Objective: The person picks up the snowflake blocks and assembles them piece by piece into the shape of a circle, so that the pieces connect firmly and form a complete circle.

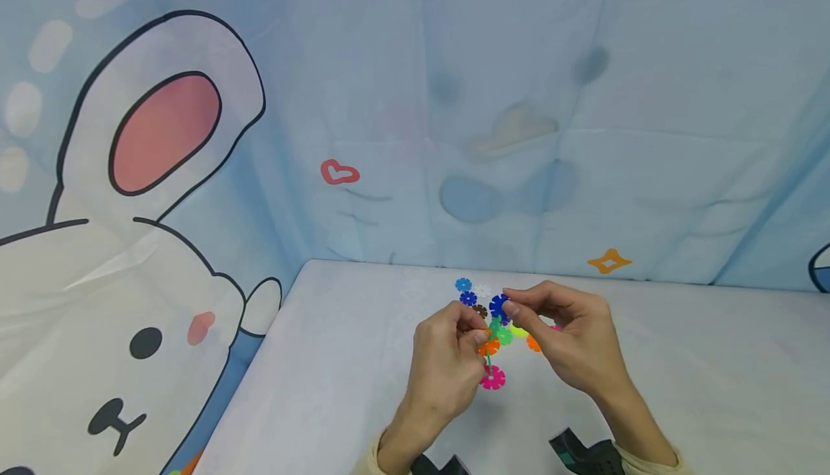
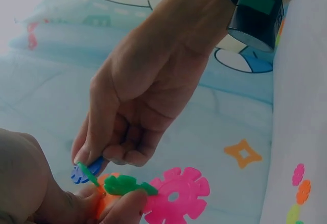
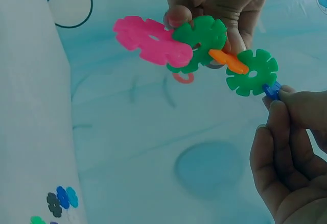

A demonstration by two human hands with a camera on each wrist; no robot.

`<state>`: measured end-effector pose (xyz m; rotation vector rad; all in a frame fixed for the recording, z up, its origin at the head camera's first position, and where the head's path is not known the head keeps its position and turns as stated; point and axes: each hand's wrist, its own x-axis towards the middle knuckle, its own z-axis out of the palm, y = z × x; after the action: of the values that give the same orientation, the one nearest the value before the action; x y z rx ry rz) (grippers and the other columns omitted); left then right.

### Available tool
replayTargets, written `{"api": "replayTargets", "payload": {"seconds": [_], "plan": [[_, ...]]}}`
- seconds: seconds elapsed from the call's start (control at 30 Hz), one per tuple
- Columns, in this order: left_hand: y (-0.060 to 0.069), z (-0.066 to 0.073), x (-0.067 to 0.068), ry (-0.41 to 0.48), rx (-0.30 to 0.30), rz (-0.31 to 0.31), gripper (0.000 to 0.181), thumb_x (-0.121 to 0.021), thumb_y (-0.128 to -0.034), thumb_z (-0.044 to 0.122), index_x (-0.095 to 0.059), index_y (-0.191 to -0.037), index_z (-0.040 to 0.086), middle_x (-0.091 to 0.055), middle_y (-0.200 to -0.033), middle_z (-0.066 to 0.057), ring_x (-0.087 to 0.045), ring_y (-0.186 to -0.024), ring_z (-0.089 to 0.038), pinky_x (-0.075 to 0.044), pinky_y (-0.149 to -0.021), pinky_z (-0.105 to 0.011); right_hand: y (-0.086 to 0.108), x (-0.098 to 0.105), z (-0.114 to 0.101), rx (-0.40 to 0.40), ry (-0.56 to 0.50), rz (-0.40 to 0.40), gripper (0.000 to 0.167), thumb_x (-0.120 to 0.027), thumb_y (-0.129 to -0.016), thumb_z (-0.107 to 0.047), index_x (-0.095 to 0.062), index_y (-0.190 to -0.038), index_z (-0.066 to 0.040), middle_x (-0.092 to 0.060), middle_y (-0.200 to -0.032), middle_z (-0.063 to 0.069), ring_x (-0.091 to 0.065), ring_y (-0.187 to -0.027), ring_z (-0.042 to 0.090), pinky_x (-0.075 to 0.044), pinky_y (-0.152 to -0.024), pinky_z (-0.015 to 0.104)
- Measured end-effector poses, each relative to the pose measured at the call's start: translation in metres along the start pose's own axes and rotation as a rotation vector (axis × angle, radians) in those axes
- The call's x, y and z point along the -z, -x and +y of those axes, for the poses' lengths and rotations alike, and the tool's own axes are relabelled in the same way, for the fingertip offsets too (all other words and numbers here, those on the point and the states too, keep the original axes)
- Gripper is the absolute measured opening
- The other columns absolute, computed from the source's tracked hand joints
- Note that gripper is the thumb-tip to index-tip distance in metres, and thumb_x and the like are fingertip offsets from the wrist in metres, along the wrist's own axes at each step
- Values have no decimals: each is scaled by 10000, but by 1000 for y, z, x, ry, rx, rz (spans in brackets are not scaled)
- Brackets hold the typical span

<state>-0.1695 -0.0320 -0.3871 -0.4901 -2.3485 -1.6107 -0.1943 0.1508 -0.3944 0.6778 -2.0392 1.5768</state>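
The right hand (image 2: pixel 140 89) pinches a blue piece (image 2: pixel 78 175).

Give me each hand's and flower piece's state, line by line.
Left hand: gripping linked chain
Right hand: pinching blue piece
Blue piece: touching one green piece, seating unclear
Pink piece: joined to other green piece
Orange piece: joined between those green pieces
Loose pieces: lying on table

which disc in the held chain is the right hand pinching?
The blue notched disc, at the chain's opposite end from the pink disc. It's the chain's only blue one; two green discs and an orange disc sit between.
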Motion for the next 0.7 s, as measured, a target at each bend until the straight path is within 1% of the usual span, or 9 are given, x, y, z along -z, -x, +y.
{"api": "replayTargets", "payload": {"seconds": [0.1,0.27,0.37,0.57,0.7], "plan": [[0,1,-2,-8,36,19,176,-636,-934,-159,-658,-864,2,-678,-773,-75,-524,-576,16,-537,-530,-171,1,-3,0,-10,-20,12,245,-781,-834,181,-800,-974,-19,-815,-1002,-42,-773,-803,103,-627,-804,177],[0,2,-3,3,114,45,183,-649,-924,-165,-656,-852,4,-674,-761,-59,-525,-561,-4,-521,-521,-170,2,-8,0,-6,-9,30,246,-785,-835,175,-806,-967,-32,-821,-1006,-2,-772,-805,87,-626,-790,174],[0,1,-3,12,147,57,185,-659,-910,-179,-657,-848,-4,-669,-754,-59,-531,-554,-11,-524,-523,-160,3,-11,0,-5,-1,40,242,-790,-835,169,-808,-961,-37,-824,-1003,36,-771,-813,74,-625,-778,173],[-1,0,-4,14,188,58,195,-664,-905,-187,-646,-838,-5,-636,-722,-48,-544,-515,-11,-529,-517,-154,3,-13,0,-11,22,37,219,-792,-840,160,-805,-943,-33,-818,-988,144,-767,-821,55,-626,-767,175],[-1,-1,-6,4,199,58,206,-665,-897,-193,-639,-828,-1,-626,-706,-42,-548,-502,-8,-528,-511,-153,3,-13,2,-18,64,16,196,-801,-848,134,-805,-942,-38,-819,-990,139,-762,-793,59,-621,-770,167]]}}
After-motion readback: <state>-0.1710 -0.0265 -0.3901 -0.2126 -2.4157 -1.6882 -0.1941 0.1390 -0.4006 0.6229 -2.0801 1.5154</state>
